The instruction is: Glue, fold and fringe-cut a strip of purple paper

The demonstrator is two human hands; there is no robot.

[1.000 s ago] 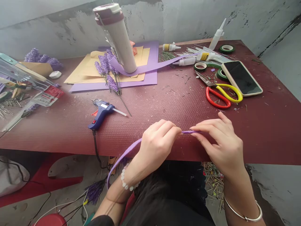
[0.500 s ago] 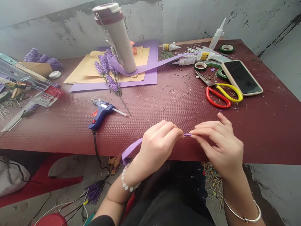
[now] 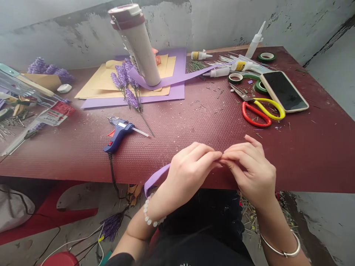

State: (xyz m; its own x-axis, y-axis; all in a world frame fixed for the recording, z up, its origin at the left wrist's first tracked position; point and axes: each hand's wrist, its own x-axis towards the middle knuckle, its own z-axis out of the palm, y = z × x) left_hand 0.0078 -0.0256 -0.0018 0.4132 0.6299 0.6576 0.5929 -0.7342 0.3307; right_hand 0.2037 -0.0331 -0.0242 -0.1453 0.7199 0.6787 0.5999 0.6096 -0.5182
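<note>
My left hand [image 3: 191,170] pinches a purple paper strip [image 3: 156,178], whose free part loops out behind the wrist over the table's front edge. Thumb and fingertips of my right hand [image 3: 251,171] are pinched together too, touching the left fingertips. The end of the strip between them is hidden by the fingers. A blue hot glue gun [image 3: 119,135] lies to the left of my hands. Beyond my right hand rest scissors [image 3: 256,107] with one red and one yellow handle.
A tall tumbler [image 3: 138,48] stands on tan and purple paper sheets [image 3: 94,102], beside lavender flower stems [image 3: 131,98]. At the back right are glue bottles [image 3: 255,42], green tape rolls [image 3: 266,57] and a phone [image 3: 284,92]. The glue gun's cord [image 3: 113,177] hangs over the front edge.
My right hand has moved left until its fingertips meet those of my left hand. The short bit of strip that showed between them is now covered.
</note>
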